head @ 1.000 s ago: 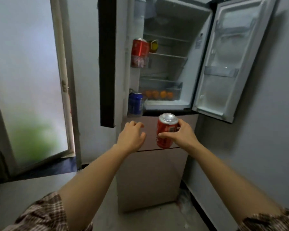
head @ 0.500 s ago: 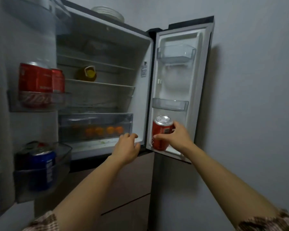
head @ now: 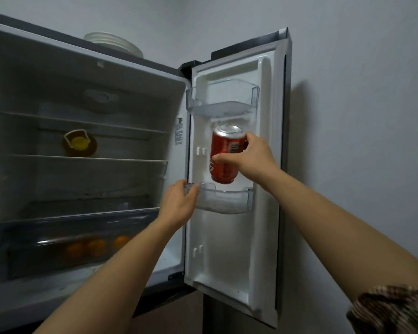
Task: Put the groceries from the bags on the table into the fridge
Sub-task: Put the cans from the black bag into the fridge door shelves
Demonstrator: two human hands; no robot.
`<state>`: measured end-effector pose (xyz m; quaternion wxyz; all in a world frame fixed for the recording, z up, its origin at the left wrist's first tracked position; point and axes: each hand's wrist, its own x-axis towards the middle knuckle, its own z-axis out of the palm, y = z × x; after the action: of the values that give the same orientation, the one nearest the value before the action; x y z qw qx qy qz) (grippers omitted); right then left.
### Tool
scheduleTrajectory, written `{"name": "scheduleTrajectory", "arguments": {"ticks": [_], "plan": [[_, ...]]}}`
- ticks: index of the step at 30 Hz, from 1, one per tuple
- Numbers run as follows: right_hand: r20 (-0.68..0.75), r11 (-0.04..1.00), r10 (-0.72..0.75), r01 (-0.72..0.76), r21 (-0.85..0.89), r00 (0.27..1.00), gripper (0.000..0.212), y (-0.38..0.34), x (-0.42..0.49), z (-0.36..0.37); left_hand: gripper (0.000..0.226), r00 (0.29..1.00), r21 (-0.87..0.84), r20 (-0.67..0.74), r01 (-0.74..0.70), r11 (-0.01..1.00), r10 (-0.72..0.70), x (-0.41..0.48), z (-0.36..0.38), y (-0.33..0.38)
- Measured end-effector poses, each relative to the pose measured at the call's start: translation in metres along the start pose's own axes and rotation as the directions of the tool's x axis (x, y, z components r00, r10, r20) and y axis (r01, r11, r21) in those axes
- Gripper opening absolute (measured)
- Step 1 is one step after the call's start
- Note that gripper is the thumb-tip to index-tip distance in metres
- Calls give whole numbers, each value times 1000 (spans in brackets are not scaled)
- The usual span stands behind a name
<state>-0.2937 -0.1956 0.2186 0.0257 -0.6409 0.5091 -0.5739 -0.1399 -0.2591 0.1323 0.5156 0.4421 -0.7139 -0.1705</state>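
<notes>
My right hand (head: 251,160) grips a red soda can (head: 225,155), upright and slightly tilted, just above the middle clear bin (head: 229,198) of the open right fridge door (head: 263,237). The can's bottom hovers at the bin's rim, between it and the upper door bin (head: 223,97). My left hand (head: 179,203) holds the left end of the middle bin, fingers curled over its edge. The fridge interior (head: 82,179) stands open to the left.
A yellow-lidded jar (head: 79,143) sits on a middle shelf. Oranges (head: 97,245) lie in the clear bottom drawer. Plates (head: 114,43) are stacked on top of the fridge. A grey wall (head: 360,116) is close behind the open door.
I have come closer and turned toward the right door. My right hand raised the can from the door's lower edge to above the middle bin. My left hand took hold of that bin.
</notes>
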Motion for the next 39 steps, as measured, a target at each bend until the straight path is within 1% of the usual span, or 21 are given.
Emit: {"name": "scheduleTrajectory", "arguments": {"ticks": [2,5,7,9,11,15,17,19,20,23,25,28,30,32,35,37,39], "plan": [[35,996,15,-12,-86,999,60,14,15,8,50,999,-65,-26,32,997,-33,7,11,-2],[84,978,66,-48,-203,994,53,31,32,23,46,991,-231,-98,66,971,-90,14,22,-10],[97,966,114,-88,-245,989,48,38,41,33,44,981,-335,-125,98,937,-147,18,25,-14],[124,960,164,-130,-248,979,46,43,49,42,41,975,-395,-129,116,911,-180,19,27,-15],[153,957,210,-171,-234,966,46,50,56,50,37,970,-437,-144,116,892,-196,19,29,-17],[230,947,285,-237,-217,930,54,58,61,55,34,959,-460,-182,114,881,-219,21,31,-19],[263,944,312,-266,-198,913,54,58,61,54,34,954,-462,-197,113,880,-226,21,33,-19],[301,944,314,-262,-199,900,53,56,60,52,34,951,-459,-208,113,881,-230,21,33,-18],[307,949,299,-247,-197,904,58,56,60,52,34,950,-456,-210,114,883,-231,20,33,-18],[269,973,221,-193,-128,937,83,58,60,54,35,954,-448,-199,117,887,-226,19,32,-17],[245,982,174,-151,-112,954,88,60,60,54,35,958,-443,-189,113,889,-216,18,31,-18],[231,986,132,-104,-130,964,84,60,56,52,39,966,-425,-168,110,898,-198,17,29,-17],[199,987,109,-81,-141,974,83,59,54,50,46,973,-406,-141,113,907,-184,15,28,-19],[166,979,56,-21,-202,985,78,54,52,48,56,981,-349,-110,114,930,-162,13,25,-21],[109,927,-86,119,-357,990,65,41,46,48,63,989,-198,-79,110,974,-128,7,13,-22],[67,895,-198,208,-393,978,54,30,38,52,62,989,-104,-103,94,990,-105,0,0,-26],[43,861,-339,328,-389,940,41,19,28,61,58,984,-34,-144,100,994,-104,-11,-16,-32]]}}
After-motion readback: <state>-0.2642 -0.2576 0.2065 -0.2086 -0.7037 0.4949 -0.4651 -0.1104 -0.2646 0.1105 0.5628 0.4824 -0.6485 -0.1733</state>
